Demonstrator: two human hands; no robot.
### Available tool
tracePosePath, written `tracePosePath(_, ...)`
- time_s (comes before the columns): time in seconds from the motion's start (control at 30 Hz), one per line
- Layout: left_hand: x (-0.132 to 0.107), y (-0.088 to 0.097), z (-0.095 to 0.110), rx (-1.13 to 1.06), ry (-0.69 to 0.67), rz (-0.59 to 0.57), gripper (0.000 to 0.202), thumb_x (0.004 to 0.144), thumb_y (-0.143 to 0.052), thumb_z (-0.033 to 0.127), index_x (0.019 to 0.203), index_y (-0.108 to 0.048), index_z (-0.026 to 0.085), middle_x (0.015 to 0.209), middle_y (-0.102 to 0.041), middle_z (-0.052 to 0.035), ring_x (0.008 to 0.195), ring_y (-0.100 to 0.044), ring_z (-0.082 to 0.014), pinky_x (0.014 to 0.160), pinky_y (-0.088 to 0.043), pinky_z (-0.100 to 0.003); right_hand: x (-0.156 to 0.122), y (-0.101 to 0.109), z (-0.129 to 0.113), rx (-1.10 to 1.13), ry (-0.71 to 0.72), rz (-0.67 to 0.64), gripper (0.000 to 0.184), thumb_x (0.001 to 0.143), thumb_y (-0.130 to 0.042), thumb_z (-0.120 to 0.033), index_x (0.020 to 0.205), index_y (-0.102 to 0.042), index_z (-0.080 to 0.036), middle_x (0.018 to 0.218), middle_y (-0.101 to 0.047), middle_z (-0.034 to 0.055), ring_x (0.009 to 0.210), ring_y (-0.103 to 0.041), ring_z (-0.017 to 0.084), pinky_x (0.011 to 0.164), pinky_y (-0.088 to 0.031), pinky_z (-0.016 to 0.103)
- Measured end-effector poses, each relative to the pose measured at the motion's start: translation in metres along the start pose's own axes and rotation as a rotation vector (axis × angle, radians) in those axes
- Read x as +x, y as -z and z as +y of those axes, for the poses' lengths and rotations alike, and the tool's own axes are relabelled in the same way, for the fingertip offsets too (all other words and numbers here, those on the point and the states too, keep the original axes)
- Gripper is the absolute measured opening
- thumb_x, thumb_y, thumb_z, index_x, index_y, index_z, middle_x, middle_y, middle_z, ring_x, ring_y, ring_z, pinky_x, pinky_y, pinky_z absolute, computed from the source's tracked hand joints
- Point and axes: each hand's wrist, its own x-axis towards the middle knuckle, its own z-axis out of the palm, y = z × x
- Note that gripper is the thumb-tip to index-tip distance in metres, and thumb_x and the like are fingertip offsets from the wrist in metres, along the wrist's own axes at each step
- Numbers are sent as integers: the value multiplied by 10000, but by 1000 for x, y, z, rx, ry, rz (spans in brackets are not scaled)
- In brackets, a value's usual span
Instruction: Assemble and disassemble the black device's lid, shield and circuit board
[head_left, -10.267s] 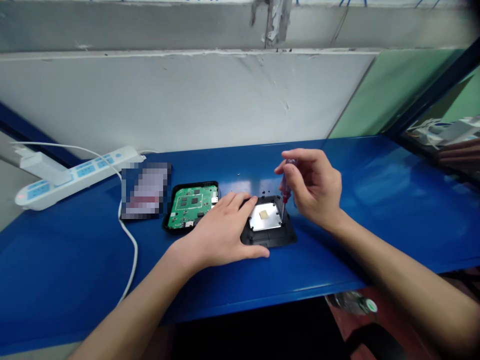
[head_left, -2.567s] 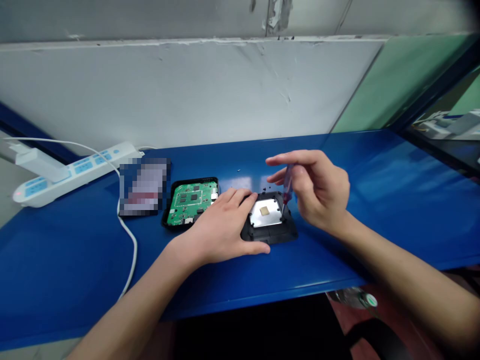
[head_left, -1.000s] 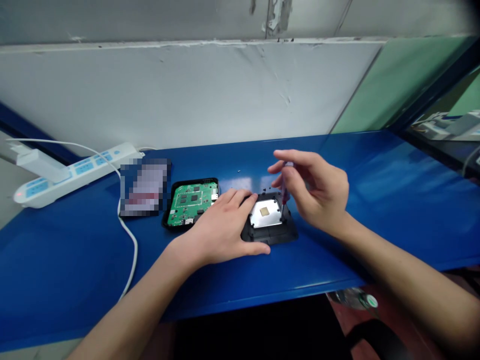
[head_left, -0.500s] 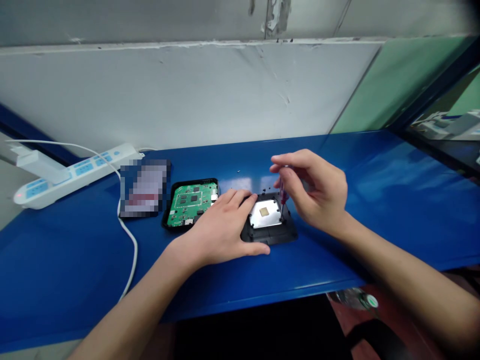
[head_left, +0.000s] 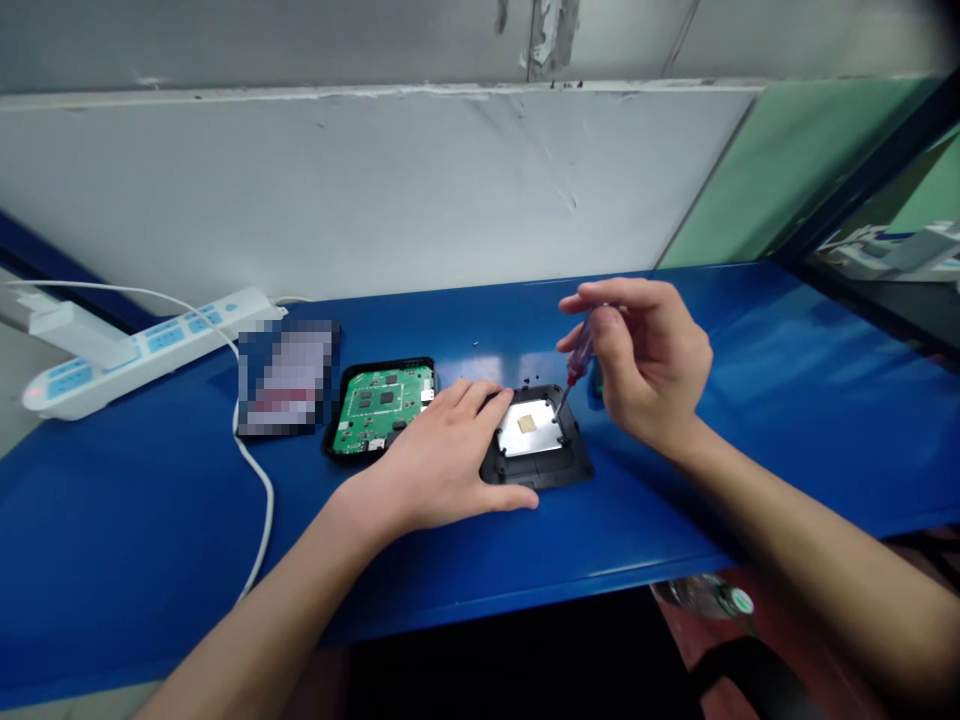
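Observation:
My left hand (head_left: 442, 455) lies flat on the blue bench, fingers spread, pressing the left edge of a black plastic shell (head_left: 551, 470) that holds a silver plate (head_left: 530, 432) with a small tan square on it. My right hand (head_left: 649, 365) pinches a small red-handled screwdriver (head_left: 577, 360). Its shaft slants down and left, with the tip near the shell's far right corner. Left of my left hand, a second black shell carries a green circuit board (head_left: 382, 405).
A white power strip (head_left: 142, 345) lies at the back left, and its white cable (head_left: 259, 500) curves toward the bench's front edge. A blurred flat object (head_left: 289, 375) sits beside the circuit board. Tiny dark specks (head_left: 529, 380), possibly screws, lie behind the shell. A grey wall backs the bench.
My right hand has lifted and shifted right, tilting the screwdriver from near upright to a slant. My left hand and the shell have stayed put.

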Motion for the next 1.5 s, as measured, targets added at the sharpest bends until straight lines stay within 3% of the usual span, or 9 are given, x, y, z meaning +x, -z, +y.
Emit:
tracePosePath(0.6,0,0,1,14,-3,-9,1005,782,-604,804,1477,-426,101,1496,-464,-200,1357,-423,-389,1134,-375,-517,-4,0,-4,5,3,-112,188,990,-529,-175,1114,-657,-234,961,-730,14,570,-646,75,560,-589,242)
tracePosePath(0.83,1,0,1,-4,-5,12,976,775,-619,793,1471,-433,135,1485,-481,-176,1354,-432,-385,1135,-375,-517,-5,0,-3,-6,0,-131,191,990,-531,-189,1127,-656,-232,988,-734,33,767,-712,128,673,-624,283)
tracePosePath(0.97,1,0,1,0,-8,11,976,774,-612,801,1466,-438,134,1480,-482,-179,1345,-437,-385,1129,-381,-518,-6,0,-3,7,-11,-140,195,996,-524,-196,1138,-650,-236,995,-736,19,644,-679,88,618,-605,254)
tracePosePath(1.13,1,-1,0,8,-18,13,977,782,-610,800,1464,-443,121,1472,-485,-184,1334,-443,-377,1127,-389,-508,-7,0,-2,55,-28,-152,190,1025,-466,-231,1142,-615,-245,1012,-745,11,614,-681,79,540,-567,234)
tracePosePath(1.23,0,-1,0,6,-19,12,993,781,-610,804,1468,-437,109,1480,-476,-187,1338,-435,-376,1134,-382,-505,-8,-1,0,66,-53,-149,122,989,-556,-263,1107,-580,-243,1008,-737,18,650,-695,100,559,-579,254)
tracePosePath(1.33,1,0,1,12,-13,4,998,777,-610,808,1467,-440,107,1479,-477,-187,1334,-436,-381,1134,-380,-510,-9,-4,2,84,-92,-156,172,966,-606,-259,1111,-514,-256,1009,-738,18,675,-703,112,582,-587,269)
tracePosePath(1.5,1,2,2,19,-11,0,988,786,-599,808,1460,-452,101,1460,-491,-186,1318,-449,-382,1130,-383,-510,-10,-7,4,205,-134,-187,106,1033,-476,-273,1134,-447,-255,1054,-748,37,751,-730,123,639,-599,295)
